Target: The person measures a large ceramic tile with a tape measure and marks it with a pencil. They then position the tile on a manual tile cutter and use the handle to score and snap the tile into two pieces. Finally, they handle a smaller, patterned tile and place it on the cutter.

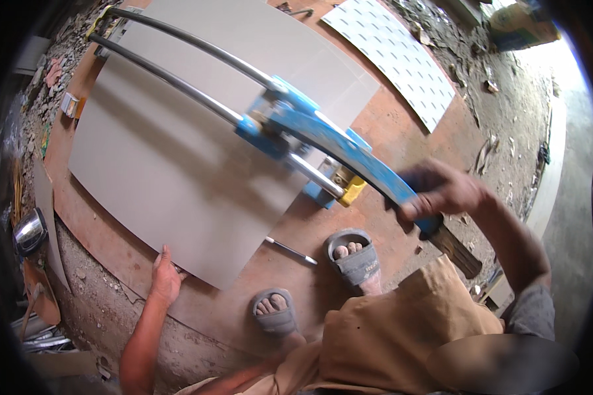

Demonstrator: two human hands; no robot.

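Observation:
A large grey tile (141, 178) lies on a reddish board (375, 250) beneath a tile cutter with two steel rails (178, 89), a blue carriage (257, 135) and yellow end pieces (352, 191). My right hand (441, 187) is closed round the cutter's long blue handle (369, 168), which slants from the carriage toward my right side and is blurred. My left hand (166, 280) holds the tile's near edge at lower left, thumb on top, other fingers partly hidden. A black-and-white pen (290, 251) lies just beside the tile's right edge, near my sandalled feet (349, 257).
A white sheet with dark dashes (392, 59) lies at upper right of the board. Rubble (56, 72) lines the left side, with a shiny metal object (29, 230) and offcuts. A sack (520, 26) sits at upper right. A pale strip (550, 164) edges the grey floor on the right.

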